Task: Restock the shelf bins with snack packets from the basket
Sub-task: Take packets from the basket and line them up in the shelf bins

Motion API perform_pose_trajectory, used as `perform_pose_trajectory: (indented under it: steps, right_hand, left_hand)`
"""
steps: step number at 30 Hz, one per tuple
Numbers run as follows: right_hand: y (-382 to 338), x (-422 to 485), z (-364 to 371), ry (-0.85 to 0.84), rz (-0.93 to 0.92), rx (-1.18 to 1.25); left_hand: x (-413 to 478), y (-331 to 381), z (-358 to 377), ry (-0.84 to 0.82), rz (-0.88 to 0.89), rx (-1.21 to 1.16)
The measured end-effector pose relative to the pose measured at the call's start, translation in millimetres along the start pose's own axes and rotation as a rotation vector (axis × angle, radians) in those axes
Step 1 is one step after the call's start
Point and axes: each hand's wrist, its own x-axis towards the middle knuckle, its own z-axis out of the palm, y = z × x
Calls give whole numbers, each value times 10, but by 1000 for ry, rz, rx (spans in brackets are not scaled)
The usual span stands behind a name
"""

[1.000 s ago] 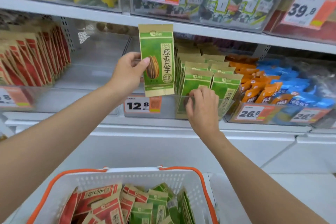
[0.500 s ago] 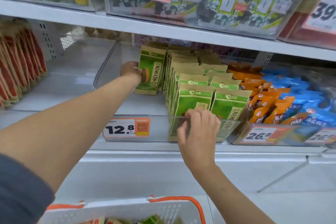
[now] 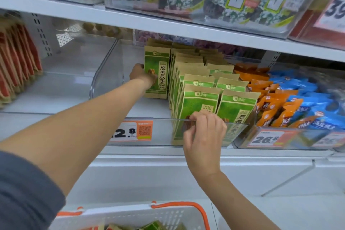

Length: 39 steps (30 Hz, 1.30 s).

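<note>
1. Here, the left arm reaches straight forward, deep into the shelf, and the left hand (image 3: pixel 141 75) grips the left edge of a green-and-tan paper snack packet (image 3: pixel 158 80), fingers wrapped round it.
2. The right hand (image 3: pixel 203 136) is nearer the camera, its fingers (image 3: pixel 200 117) curled over the front lip of the clear plastic bin (image 3: pixel 162 133) and pinching it.
3. The held packet stands upright on the bin floor, facing the camera. Its sunflower-seed picture is partly behind the hand, and dark characters run down its right side. It sits just beside the left row of like packets, towards the back of the bin.
4. Two rows of matching green packets (image 3: pixel 200 102) stand upright along the bin's right side. A white-and-orange price tag (image 3: pixel 134 131) reading 12.8, partly behind the forearm, hangs on the front wall.
5. The neighbouring bin on the right holds orange foil packets (image 3: pixel 270 106) and blue foil packets (image 3: pixel 308 99). At the far left stand red-and-tan packets (image 3: pixel 16 65).
6. At the bottom edge, a white perforated plastic basket (image 3: pixel 121 214) with orange handles holds green and red packets, of which only the tops show.
</note>
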Motion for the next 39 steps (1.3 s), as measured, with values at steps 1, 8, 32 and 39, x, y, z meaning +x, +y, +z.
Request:
perform_pose_trajectory:
  steps: [1, 8, 32, 39]
  right_hand:
    - [2, 1, -1, -4, -2, -3]
    - [25, -10, -27, -40, -15, -5]
    - [-465, -967, -506, -1122, -66, 40]
    - [-219, -1664, -193, -1636, 83, -201]
  left_hand:
    - [-7, -2, -4, -5, -3, 3]
    - [-137, 45, -107, -16, -41, 79]
    - [-2380, -1464, -1237, -498, 112, 449]
    - [-2435, -2129, -1273, -706, -33, 725]
